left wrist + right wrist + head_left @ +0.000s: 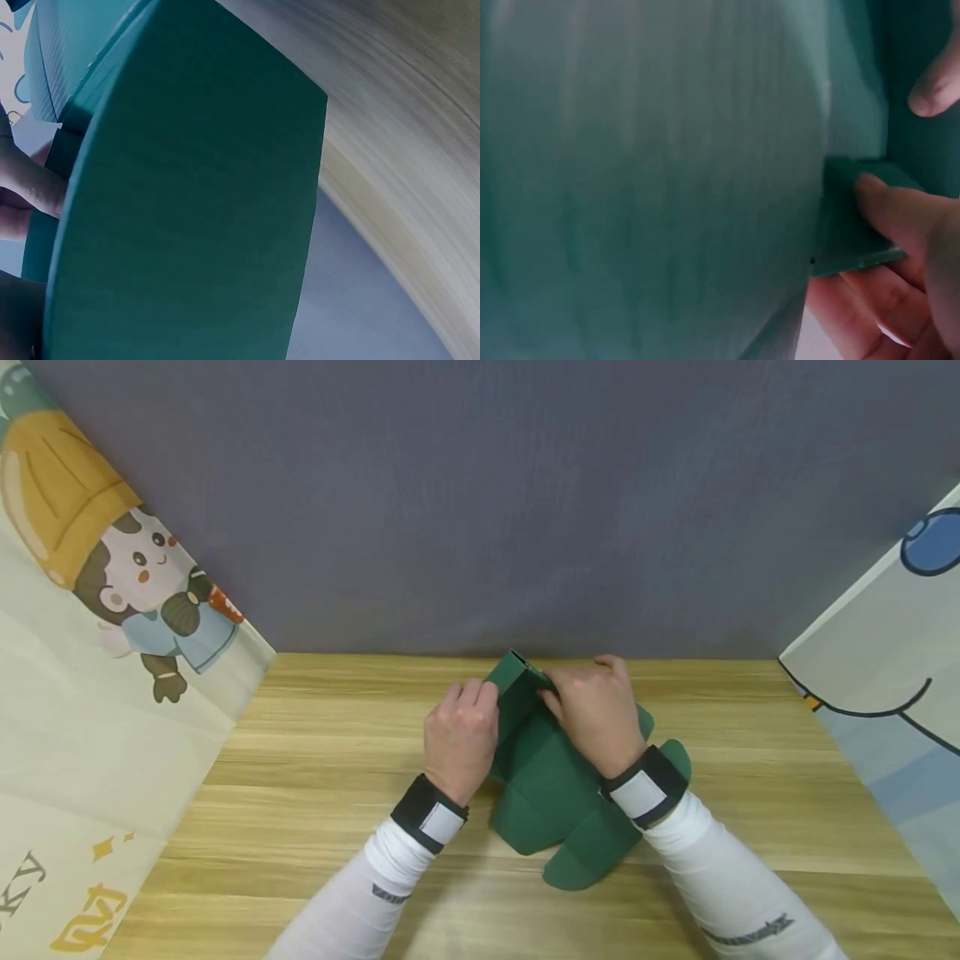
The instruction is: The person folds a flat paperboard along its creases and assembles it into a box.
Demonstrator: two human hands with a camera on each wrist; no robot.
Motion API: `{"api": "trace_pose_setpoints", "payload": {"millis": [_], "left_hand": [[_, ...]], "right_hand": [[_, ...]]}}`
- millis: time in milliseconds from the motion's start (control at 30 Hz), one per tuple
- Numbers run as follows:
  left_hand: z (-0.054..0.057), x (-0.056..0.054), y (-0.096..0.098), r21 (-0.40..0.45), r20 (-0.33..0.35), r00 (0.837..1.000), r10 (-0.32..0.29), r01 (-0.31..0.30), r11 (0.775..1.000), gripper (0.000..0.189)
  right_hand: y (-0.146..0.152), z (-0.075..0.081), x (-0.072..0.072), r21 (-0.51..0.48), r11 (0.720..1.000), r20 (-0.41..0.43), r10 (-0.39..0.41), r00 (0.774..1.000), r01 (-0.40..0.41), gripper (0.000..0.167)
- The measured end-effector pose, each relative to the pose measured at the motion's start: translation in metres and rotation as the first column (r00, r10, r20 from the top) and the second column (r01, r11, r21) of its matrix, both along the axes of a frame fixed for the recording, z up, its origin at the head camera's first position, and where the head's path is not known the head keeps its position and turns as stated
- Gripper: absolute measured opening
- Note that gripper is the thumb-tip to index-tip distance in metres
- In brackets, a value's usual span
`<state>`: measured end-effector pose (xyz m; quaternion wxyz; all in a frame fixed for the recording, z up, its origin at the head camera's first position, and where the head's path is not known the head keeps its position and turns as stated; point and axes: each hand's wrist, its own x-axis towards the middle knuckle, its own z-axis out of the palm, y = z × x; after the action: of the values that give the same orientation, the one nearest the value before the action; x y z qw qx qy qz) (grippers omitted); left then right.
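A green cardboard box, partly folded, sits over the middle of the wooden table with its rounded flaps spread toward the person. My left hand grips its left wall, fingers curled over the edge. At the far corner my right hand pinches a narrow side panel. In the right wrist view the right thumb lies on the inner face of that panel, with the other fingers beneath it. A broad green side panel fills much of the left wrist view and hides most of the left hand.
The wooden table meets a grey-blue backdrop just behind the box. Cartoon-printed sheets flank it: one on the left, one on the right. Each wrist wears a black strap.
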<state>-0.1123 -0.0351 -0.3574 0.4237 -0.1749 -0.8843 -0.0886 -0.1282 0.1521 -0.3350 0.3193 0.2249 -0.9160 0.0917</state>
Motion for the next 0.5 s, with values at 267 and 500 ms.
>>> {"api": "trace_pose_setpoints", "payload": {"millis": [267, 500], "left_hand": [[-0.0003, 0.0009, 0.0012, 0.008, 0.028, 1.000, 0.011, -0.011, 1.000, 0.004], [-0.0015, 0.0029, 0.0041, 0.016, 0.049, 0.999, 0.005, -0.005, 1.000, 0.004]], "right_hand": [[-0.0023, -0.0052, -0.0069, 0.035, 0.999, -0.060, -0.022, 0.998, 0.024, 0.009], [-0.0028, -0.0080, -0.0105, 0.040, 0.999, -0.111, -0.021, 0.994, 0.026, 0.014]]}}
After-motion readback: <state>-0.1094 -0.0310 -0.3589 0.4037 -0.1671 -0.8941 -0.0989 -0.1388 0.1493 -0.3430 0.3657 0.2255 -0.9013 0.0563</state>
